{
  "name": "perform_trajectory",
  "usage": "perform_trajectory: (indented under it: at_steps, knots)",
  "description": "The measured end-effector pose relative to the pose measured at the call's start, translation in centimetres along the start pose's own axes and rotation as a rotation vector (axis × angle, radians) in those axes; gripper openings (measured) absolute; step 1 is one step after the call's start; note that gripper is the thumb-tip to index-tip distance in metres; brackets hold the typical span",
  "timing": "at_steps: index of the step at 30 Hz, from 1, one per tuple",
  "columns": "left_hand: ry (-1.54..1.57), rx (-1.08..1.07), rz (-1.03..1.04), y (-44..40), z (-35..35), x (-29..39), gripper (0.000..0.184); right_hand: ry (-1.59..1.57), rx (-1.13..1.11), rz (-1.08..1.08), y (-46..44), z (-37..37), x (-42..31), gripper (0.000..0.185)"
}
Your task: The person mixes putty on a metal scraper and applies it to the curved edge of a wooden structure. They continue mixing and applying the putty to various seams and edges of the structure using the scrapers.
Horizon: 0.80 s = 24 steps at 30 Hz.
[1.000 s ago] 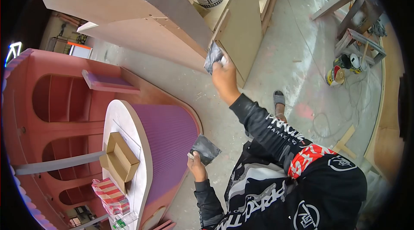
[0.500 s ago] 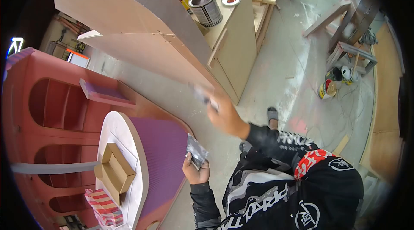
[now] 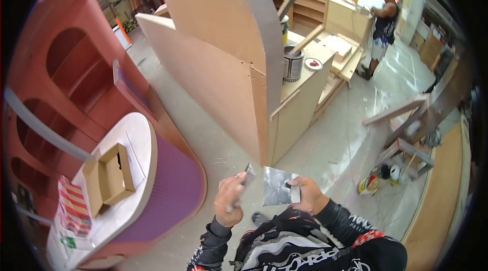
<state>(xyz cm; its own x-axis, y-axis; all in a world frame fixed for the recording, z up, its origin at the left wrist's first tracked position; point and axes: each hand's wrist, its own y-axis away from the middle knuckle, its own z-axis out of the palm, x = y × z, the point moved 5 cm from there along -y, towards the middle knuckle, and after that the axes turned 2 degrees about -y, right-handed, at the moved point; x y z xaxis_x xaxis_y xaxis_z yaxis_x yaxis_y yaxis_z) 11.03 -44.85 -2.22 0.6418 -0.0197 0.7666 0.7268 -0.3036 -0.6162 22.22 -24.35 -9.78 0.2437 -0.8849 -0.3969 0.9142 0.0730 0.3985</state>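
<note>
In front of my body, my right hand (image 3: 308, 196) grips a square grey metal putty scraper (image 3: 277, 187) by its right edge, its flat face smeared and turned up toward me. My left hand (image 3: 230, 200) is wrapped round a second, narrower putty scraper (image 3: 249, 173), which I see nearly edge-on. A small gap separates the two blades. Ahead of both hands rises the corner of a wooden panel (image 3: 218, 80) with a grey curved edge and screw heads along its seam; neither hand touches it.
Left stands a white-topped counter (image 3: 145, 134) with an open cardboard box (image 3: 114, 177) and a red-striped bag (image 3: 73, 207). A paint can (image 3: 292, 65) with a stick sits on the wooden cabinet. Cans (image 3: 368, 184) and a wooden frame stand right. A person (image 3: 385, 22) works farther back.
My right hand has come down and back from near the panel to beside my left hand. The view has tilted up, bringing the person at the back into sight.
</note>
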Motion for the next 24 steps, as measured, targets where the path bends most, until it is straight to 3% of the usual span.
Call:
perform_trajectory:
  at_steps: [2,3,4,6,7,8,10,11,12,13,14,15,16,17,18,20,21,22,24]
  knots:
    - [-0.284,-0.46,0.455,0.1,2.5,1.5,0.04,-0.284,-0.13,0.088,0.5,2.9,0.4,0.034]
    - [-0.145,-0.448,0.347,0.9,3.2,0.7,0.053,-0.314,-0.053,0.051,0.7,3.3,0.1,0.036]
    - [-0.139,-0.422,0.335,1.3,3.2,0.0,0.053,-0.291,-0.04,0.064,0.8,1.9,-0.5,0.036]
    - [-0.542,-0.7,0.455,2.2,3.6,-1.1,0.061,0.05,-0.001,-0.475,1.1,-1.9,-4.7,0.042]
    - [-0.524,-0.776,0.426,2.8,4.0,-1.6,0.053,-0.189,-0.208,-0.309,4.9,9.3,-7.0,0.05]
    - [-0.525,-0.774,0.42,3.5,4.4,-2.3,0.053,-0.188,-0.206,-0.304,4.6,9.1,-7.5,0.05]
    - [-0.006,-0.466,-0.4,3.5,3.6,-6.0,0.039,0.676,-0.066,-0.771,5.4,9.2,-9.6,0.054]
    - [-0.129,-0.288,-0.611,3.0,2.8,-7.4,0.033,1.125,0.01,-0.86,6.4,10.6,-9.5,0.051]
    - [-0.129,-0.28,-0.612,2.2,2.9,-7.0,0.033,1.276,-0.229,-1.03,6.1,11.9,-9.0,0.051]
    - [0.491,-0.121,-0.918,2.2,3.5,-6.7,0.033,1.414,-0.477,-1.198,5.6,12.5,-8.3,0.051]
    - [1.135,0.037,-1.171,1.7,5.0,-5.7,0.033,1.477,-0.578,-1.259,5.1,12.6,-7.4,0.052]
    - [1.25,0.023,-1.166,0.8,6.0,-4.3,0.032,1.554,-0.647,-1.333,4.9,12.4,-6.7,0.053]
    - [0.984,-0.139,-0.983,1.1,5.7,-4.0,0.031,1.588,-0.669,-1.238,4.4,11.8,-6.3,0.053]
    - [1.018,-0.157,-0.959,1.0,6.1,-3.3,0.033,1.614,-0.671,-1.151,3.9,10.8,-6.0,0.054]
    - [1.162,-0.061,-1.042,0.8,6.8,-2.2,0.037,1.596,-0.626,-1.166,3.4,9.0,-5.6,0.054]
    - [1.085,-0.011,-1.085,0.2,7.9,-0.9,0.042,1.591,-0.452,-1.233,3.1,6.3,-6.6,0.053]
    - [1.086,0.05,-1.138,-0.1,8.4,-0.4,0.025,1.652,-0.442,-1.196,3.5,5.4,-6.8,0.053]
    - [1.04,0.127,-1.113,1.1,7.8,-3.1,0.026,1.699,-0.44,-1.134,3.8,4.5,-6.5,0.053]
    - [1.466,-0.22,-1.076,-0.1,7.2,-8.3,0.025,1.703,-0.305,-1.114,0.2,-0.2,-6.8,0.054]
